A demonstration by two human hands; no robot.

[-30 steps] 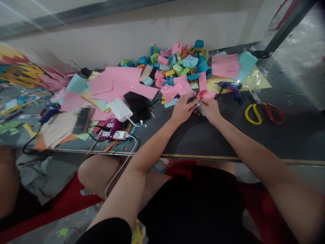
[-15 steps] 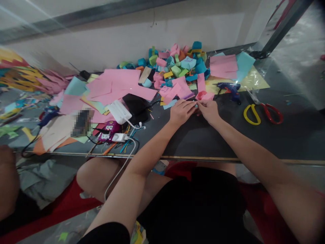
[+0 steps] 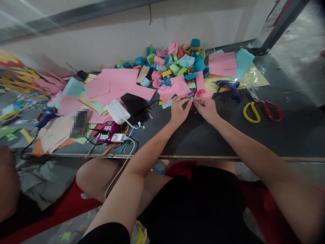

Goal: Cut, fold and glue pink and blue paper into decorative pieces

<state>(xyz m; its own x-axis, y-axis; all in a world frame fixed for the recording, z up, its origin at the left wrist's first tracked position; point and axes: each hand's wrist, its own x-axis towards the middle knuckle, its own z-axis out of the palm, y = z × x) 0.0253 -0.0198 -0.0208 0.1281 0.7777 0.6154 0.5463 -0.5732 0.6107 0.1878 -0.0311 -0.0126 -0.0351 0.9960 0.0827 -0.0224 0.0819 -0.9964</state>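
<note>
My left hand (image 3: 180, 110) and my right hand (image 3: 207, 108) meet over the dark table, fingertips pinched together. Between them is a small light-blue paper strip (image 3: 192, 98), mostly hidden by the fingers. Just beyond the right hand lies a pink paper loop (image 3: 201, 93). Pink paper pieces (image 3: 175, 89) lie past the left hand. To the right of my hands is a blue glue gun (image 3: 228, 87), with scissors (image 3: 262, 106) that have one yellow and one red handle beside it.
A heap of folded colored paper pieces (image 3: 175, 61) sits against the wall. Left are pink sheets (image 3: 119, 79), a white adapter (image 3: 118, 112), a purple power strip (image 3: 109, 130) with cables, and a second glue gun (image 3: 47, 117). Another person's arm (image 3: 8, 183) shows at far left.
My left fingers have shifted from lying flat over the paper to a pinch, with the thumb now showing. More of the light-blue strip shows below the right fingers. The view moved slightly.
</note>
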